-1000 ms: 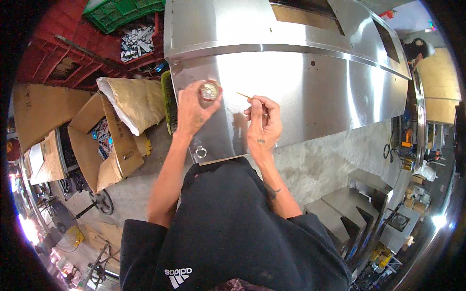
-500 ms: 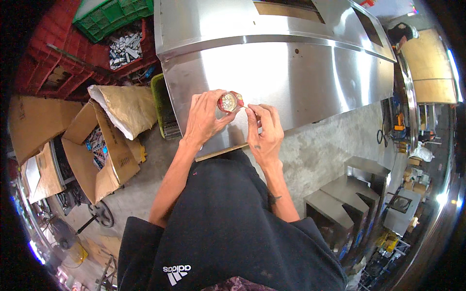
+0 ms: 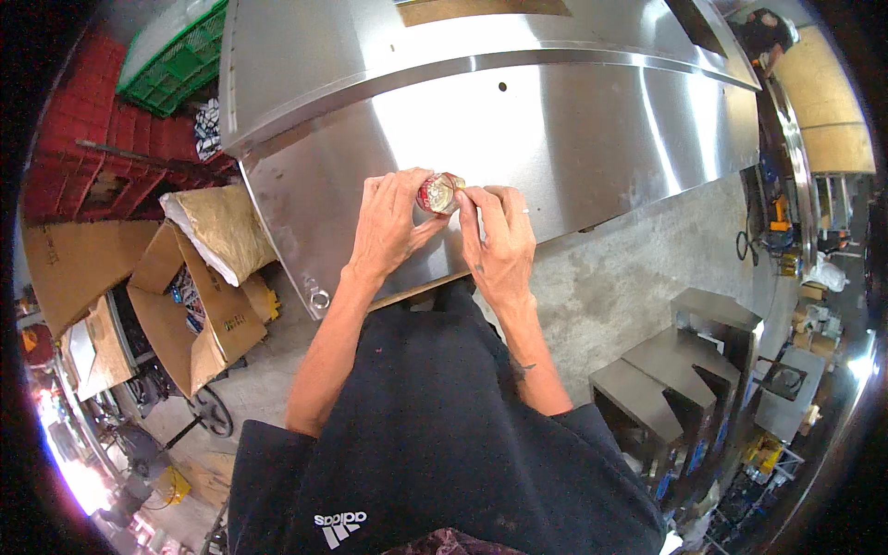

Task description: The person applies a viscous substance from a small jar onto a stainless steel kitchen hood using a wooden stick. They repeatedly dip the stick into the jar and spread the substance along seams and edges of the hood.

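Observation:
My left hand (image 3: 390,222) is wrapped round a small round container (image 3: 437,195) with a red side and a pale, glossy top, held above the stainless steel surface (image 3: 573,148). Several pale round shapes show inside it, too small to name. My right hand (image 3: 499,227) is closed in a pinch, thumb and fingertips at the container's right edge. Whatever lies between those fingertips is hidden. A ring sits on one finger of that hand.
Left of the steel unit stand an open cardboard box (image 3: 199,319) of small parts, a tan sack (image 3: 222,231), red crates (image 3: 102,139) and a green crate (image 3: 180,65). Dark metal housings (image 3: 680,370) stand on the floor at right. Another person (image 3: 766,37) is at the far right.
The right fingertips have come in closer against the container, and the thin stick seen in them before is now hidden. The view has shifted, so the steel unit appears farther left.

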`<action>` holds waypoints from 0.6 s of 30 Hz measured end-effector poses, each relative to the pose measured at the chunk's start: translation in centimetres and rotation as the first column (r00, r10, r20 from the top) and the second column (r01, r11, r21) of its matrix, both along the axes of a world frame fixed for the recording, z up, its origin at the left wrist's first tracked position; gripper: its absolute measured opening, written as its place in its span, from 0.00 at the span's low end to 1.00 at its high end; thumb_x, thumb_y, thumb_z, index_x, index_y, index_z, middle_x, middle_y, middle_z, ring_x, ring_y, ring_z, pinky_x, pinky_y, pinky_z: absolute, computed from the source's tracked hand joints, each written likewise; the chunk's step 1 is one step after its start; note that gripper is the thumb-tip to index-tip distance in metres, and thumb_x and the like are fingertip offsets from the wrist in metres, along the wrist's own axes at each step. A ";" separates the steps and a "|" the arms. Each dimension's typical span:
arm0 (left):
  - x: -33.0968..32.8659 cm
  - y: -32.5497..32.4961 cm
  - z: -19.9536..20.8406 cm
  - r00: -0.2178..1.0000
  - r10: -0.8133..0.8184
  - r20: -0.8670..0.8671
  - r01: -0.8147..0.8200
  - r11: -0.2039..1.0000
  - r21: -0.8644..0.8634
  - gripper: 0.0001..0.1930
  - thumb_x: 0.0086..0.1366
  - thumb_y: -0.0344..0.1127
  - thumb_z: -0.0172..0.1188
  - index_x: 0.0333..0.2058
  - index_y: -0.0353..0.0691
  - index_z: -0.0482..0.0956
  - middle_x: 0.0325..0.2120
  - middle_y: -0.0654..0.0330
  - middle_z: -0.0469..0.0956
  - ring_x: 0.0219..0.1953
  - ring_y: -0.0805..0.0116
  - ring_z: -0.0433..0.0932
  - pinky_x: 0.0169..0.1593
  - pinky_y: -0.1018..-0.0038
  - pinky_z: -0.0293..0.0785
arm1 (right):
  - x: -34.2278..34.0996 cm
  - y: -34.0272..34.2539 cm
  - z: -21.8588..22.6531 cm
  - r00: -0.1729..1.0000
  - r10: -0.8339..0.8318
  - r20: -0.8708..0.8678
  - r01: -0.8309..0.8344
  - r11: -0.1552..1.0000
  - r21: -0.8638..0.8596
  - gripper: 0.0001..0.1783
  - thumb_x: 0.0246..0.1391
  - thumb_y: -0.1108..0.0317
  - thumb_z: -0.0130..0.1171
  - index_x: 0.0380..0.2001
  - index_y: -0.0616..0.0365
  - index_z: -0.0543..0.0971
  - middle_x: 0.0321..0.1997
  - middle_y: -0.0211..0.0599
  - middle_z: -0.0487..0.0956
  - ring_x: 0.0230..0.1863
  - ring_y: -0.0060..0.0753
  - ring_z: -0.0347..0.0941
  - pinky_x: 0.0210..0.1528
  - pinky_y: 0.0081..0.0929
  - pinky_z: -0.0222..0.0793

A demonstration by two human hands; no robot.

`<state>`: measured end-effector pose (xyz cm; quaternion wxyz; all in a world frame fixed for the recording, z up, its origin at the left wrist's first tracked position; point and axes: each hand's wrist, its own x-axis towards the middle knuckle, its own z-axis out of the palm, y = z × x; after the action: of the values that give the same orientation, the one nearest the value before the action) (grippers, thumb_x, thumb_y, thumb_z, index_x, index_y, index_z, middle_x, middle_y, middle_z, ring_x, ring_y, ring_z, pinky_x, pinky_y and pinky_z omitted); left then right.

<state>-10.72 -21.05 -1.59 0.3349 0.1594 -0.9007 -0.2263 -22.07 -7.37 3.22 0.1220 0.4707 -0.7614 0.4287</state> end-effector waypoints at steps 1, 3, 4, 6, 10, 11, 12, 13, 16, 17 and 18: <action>-1.2 0.5 0.1 1.000 0.007 0.011 -0.007 1.000 0.009 0.38 0.52 0.38 0.84 0.59 0.45 0.74 0.52 0.58 0.83 0.51 0.57 0.81 0.57 0.59 0.71 | -1.2 0.4 -0.2 1.000 0.002 -0.005 -0.002 1.000 -0.003 0.09 0.62 0.77 0.69 0.44 0.59 0.84 0.42 0.39 0.82 0.38 0.38 0.79 0.38 0.34 0.75; -3.4 1.3 0.2 0.999 0.008 0.035 -0.009 1.000 0.016 0.37 0.52 0.38 0.84 0.59 0.44 0.74 0.52 0.57 0.83 0.51 0.58 0.81 0.57 0.59 0.71 | -3.5 1.5 0.1 0.999 0.016 0.030 -0.016 1.000 -0.011 0.08 0.62 0.76 0.69 0.44 0.60 0.83 0.42 0.42 0.81 0.42 0.44 0.80 0.40 0.39 0.77; -4.6 1.7 0.2 0.999 0.010 0.047 -0.011 1.000 0.019 0.36 0.53 0.38 0.84 0.59 0.44 0.74 0.52 0.57 0.83 0.51 0.58 0.81 0.57 0.59 0.71 | -4.6 1.9 0.1 0.999 0.024 0.048 -0.023 1.000 -0.016 0.08 0.62 0.75 0.68 0.44 0.61 0.82 0.41 0.44 0.81 0.43 0.47 0.80 0.41 0.41 0.78; -6.6 2.2 0.0 0.999 0.028 0.040 -0.029 0.999 0.019 0.37 0.53 0.38 0.84 0.59 0.42 0.74 0.52 0.56 0.82 0.51 0.57 0.81 0.57 0.59 0.71 | -6.6 2.6 -0.2 0.996 0.024 0.088 -0.020 0.999 -0.051 0.08 0.62 0.76 0.68 0.44 0.62 0.82 0.41 0.44 0.81 0.43 0.48 0.80 0.42 0.41 0.78; -10.0 3.1 -0.8 0.990 0.127 0.062 -0.130 0.990 0.046 0.38 0.54 0.39 0.84 0.61 0.40 0.74 0.51 0.53 0.82 0.51 0.55 0.80 0.56 0.59 0.74 | -10.5 3.3 -1.0 0.987 0.042 0.154 -0.018 0.988 -0.156 0.08 0.63 0.78 0.67 0.45 0.64 0.81 0.42 0.45 0.81 0.42 0.46 0.79 0.39 0.40 0.78; -10.6 3.1 -1.1 0.986 0.163 0.045 -0.165 0.985 0.058 0.38 0.54 0.39 0.83 0.60 0.40 0.74 0.51 0.54 0.82 0.50 0.54 0.80 0.55 0.59 0.73 | -11.4 3.3 -0.9 0.977 0.048 0.206 -0.005 0.979 -0.206 0.07 0.65 0.78 0.65 0.45 0.65 0.79 0.42 0.45 0.81 0.39 0.39 0.78 0.35 0.36 0.76; -11.2 3.0 -1.5 0.979 0.200 0.029 -0.202 0.977 0.070 0.37 0.54 0.40 0.83 0.60 0.40 0.74 0.51 0.54 0.82 0.49 0.54 0.80 0.55 0.59 0.72 | -12.4 3.3 -1.1 0.977 0.041 0.207 0.009 0.972 -0.236 0.06 0.66 0.78 0.64 0.45 0.65 0.79 0.42 0.45 0.80 0.38 0.37 0.78 0.33 0.34 0.75; -11.7 2.8 -1.8 0.971 0.239 0.012 -0.239 0.967 0.083 0.36 0.55 0.40 0.83 0.59 0.40 0.74 0.51 0.54 0.82 0.48 0.54 0.80 0.54 0.59 0.72 | -13.4 3.2 -1.4 0.977 0.035 0.209 0.022 0.964 -0.265 0.06 0.67 0.78 0.64 0.45 0.65 0.79 0.42 0.44 0.80 0.37 0.35 0.77 0.32 0.32 0.74; -11.3 1.3 -2.6 0.951 0.306 0.043 -0.309 0.947 0.087 0.37 0.56 0.42 0.83 0.60 0.40 0.74 0.51 0.53 0.81 0.48 0.53 0.79 0.53 0.60 0.73 | -15.5 1.7 -3.2 0.964 -0.015 0.265 0.098 0.947 -0.305 0.05 0.70 0.76 0.62 0.44 0.65 0.77 0.40 0.42 0.79 0.34 0.30 0.74 0.36 0.30 0.74; -11.2 0.8 -3.1 0.943 0.332 0.028 -0.333 0.938 0.093 0.37 0.56 0.43 0.83 0.60 0.40 0.74 0.51 0.53 0.81 0.48 0.54 0.78 0.54 0.60 0.73 | -16.1 0.8 -4.0 0.957 -0.027 0.288 0.120 0.944 -0.308 0.05 0.70 0.75 0.62 0.44 0.65 0.77 0.40 0.41 0.78 0.35 0.30 0.74 0.37 0.30 0.74; -10.8 0.2 -3.4 0.934 0.355 0.027 -0.356 0.931 0.079 0.37 0.56 0.43 0.83 0.60 0.40 0.74 0.51 0.53 0.81 0.47 0.54 0.78 0.54 0.60 0.74 | -16.5 -0.1 -4.9 0.948 -0.037 0.315 0.142 0.938 -0.316 0.06 0.71 0.74 0.62 0.44 0.65 0.77 0.40 0.41 0.78 0.35 0.31 0.75 0.38 0.31 0.74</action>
<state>-21.55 -20.88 -4.98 0.3579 0.3348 -0.8488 -0.1983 -38.61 -7.50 -1.72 0.1010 0.3357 -0.7079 0.6132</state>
